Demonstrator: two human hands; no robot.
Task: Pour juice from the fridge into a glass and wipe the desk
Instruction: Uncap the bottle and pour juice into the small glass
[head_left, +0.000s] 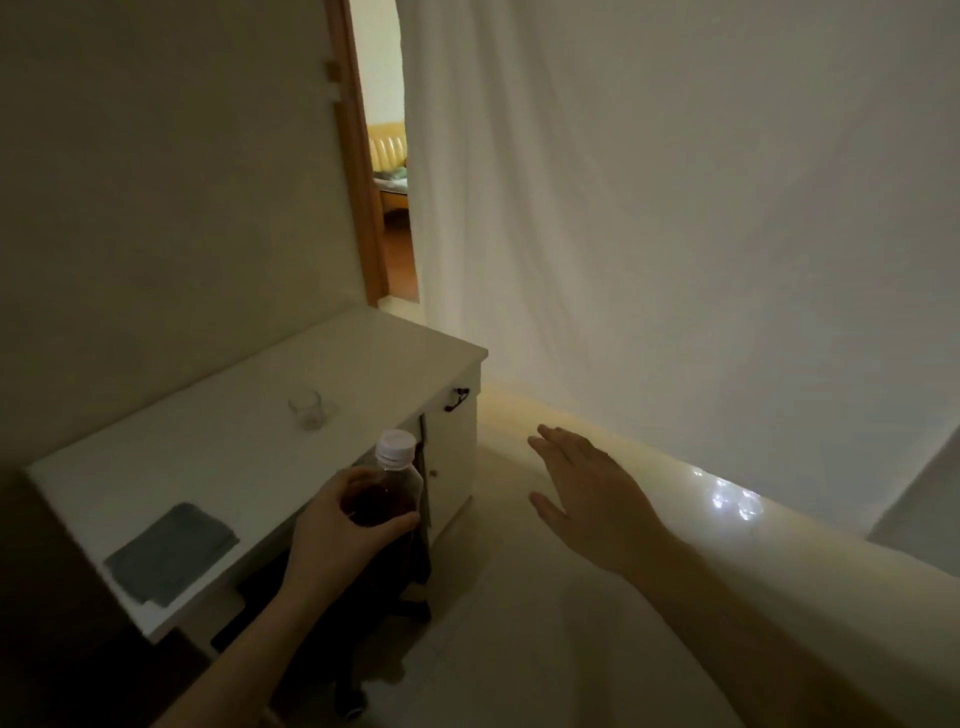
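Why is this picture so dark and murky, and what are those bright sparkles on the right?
Head view: the room is dimly lit and the image soft, so the glass on the desk barely shows; straight edges bow, typical of a wide lens; the sparkles look like glare on a pale ledge; the doorway is brightest.

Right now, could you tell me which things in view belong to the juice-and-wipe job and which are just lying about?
For the job:
bottle, capped, held in the left hand
glass, looks empty
grey cloth, folded
desk

Not part of it:
white curtain
doorway
right hand, open and empty
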